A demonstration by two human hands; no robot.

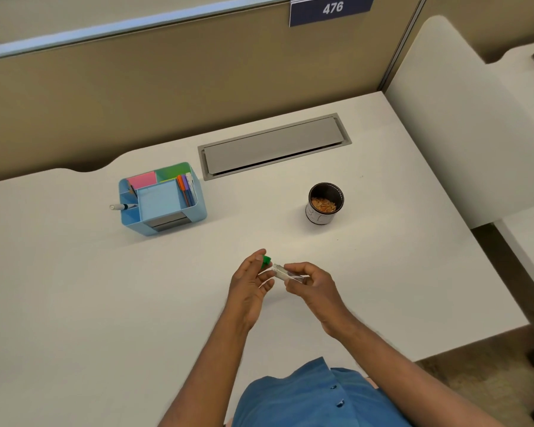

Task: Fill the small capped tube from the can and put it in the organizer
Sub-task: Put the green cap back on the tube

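- The tube [282,270], clear and small, lies roughly level between our two hands, above the white desk [74,303], near its front middle.
- Our right hand [309,285] closes its fingers around the tube's body.
- Our left hand [250,282] pinches the green cap [266,260] between thumb and fingertips, right at the tube's left end; we cannot tell whether the cap is on or just off.
- The can [324,203] stands upright farther back to the right, open, with small orange-tan pieces inside.
- The blue organizer [162,198] sits back left, well apart from the can, holding sticky notes and pens [185,189]; a marker [121,207] pokes out its left side.
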